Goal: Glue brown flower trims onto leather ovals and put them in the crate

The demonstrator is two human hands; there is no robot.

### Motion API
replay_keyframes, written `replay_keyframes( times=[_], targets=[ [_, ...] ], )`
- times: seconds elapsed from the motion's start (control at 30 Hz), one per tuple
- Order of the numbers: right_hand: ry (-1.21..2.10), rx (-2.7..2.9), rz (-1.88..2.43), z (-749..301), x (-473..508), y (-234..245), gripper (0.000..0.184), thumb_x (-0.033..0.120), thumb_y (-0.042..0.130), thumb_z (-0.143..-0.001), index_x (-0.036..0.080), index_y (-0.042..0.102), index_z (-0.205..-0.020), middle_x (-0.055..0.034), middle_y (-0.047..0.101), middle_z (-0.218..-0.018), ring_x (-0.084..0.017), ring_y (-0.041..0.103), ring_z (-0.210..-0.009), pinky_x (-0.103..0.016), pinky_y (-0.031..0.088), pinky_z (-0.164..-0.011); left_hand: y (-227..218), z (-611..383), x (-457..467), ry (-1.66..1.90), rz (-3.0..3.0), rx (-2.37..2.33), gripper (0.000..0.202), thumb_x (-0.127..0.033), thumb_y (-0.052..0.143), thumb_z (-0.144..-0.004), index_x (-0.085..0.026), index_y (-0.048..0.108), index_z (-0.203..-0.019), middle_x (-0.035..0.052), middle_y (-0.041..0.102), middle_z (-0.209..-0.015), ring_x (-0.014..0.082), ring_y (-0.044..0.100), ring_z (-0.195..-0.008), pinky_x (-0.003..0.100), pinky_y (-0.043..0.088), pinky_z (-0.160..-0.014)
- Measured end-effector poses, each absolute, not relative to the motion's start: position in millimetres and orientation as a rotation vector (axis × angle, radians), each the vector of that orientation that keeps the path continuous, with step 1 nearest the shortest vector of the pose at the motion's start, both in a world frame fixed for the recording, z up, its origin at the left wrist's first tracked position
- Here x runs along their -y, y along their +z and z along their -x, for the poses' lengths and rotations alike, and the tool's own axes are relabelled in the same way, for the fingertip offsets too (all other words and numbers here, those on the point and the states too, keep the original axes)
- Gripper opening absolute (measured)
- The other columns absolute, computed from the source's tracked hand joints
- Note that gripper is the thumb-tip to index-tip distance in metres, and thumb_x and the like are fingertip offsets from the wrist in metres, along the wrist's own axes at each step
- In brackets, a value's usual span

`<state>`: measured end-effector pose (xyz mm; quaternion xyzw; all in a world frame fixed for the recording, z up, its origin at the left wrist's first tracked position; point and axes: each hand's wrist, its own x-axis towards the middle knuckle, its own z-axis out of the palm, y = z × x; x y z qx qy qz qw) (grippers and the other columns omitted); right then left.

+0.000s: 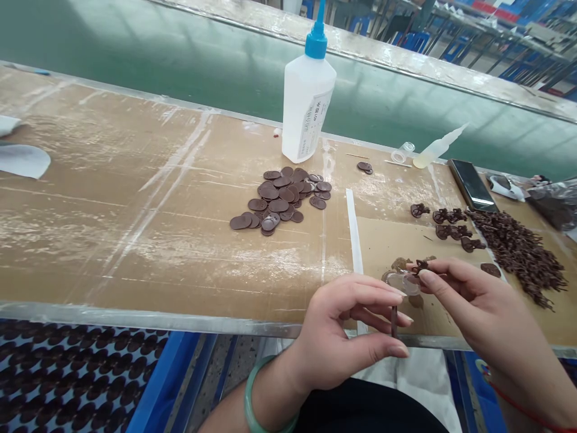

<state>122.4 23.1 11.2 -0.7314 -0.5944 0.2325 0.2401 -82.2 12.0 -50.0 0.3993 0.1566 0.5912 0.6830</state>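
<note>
Near the table's front edge, my left hand (pixel 354 328) pinches a brown oval disc (pixel 394 322) on edge between thumb and fingers. Just to its right, my right hand (pixel 473 294) grips a small dark brown figure-like piece (pixel 420 267) with thumb and forefinger. Beneath it on the table lies a clear round dish (pixel 408 282), partly hidden by my fingers. Brown stains surround the dish. Beyond my right hand stand several discs with dark pieces on them (pixel 451 231). A pile of loose dark pieces (pixel 518 252) spreads to their right.
A heap of brown oval discs (pixel 282 195) lies mid-table, below a white bottle with a blue nozzle (pixel 309 102). Along the back are a small dropper bottle (pixel 439 147) and a phone (pixel 473 185). A blue tray (pixel 157 385) with rows of discs sits below at left.
</note>
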Motion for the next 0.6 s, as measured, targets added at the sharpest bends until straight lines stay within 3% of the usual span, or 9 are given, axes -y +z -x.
replay_keyframes(
  times=[0.6],
  targets=[
    [0.587,1.726,2.05,-117.9,-26.7,16.3,0.034,0.055,0.064,-0.082,0.024,0.074,-0.076,-0.0024,0.076,-0.072,-0.019,0.066,-0.063,-0.025,0.05,-0.054,-48.0,82.5,-11.9,1.327,-0.882,-0.367,0.048,-0.005,0.09,-0.07,-0.025,0.079,-0.112,0.0069,0.072,-0.108,0.0222,0.079,-0.086,0.026,0.067,-0.075]
  ],
)
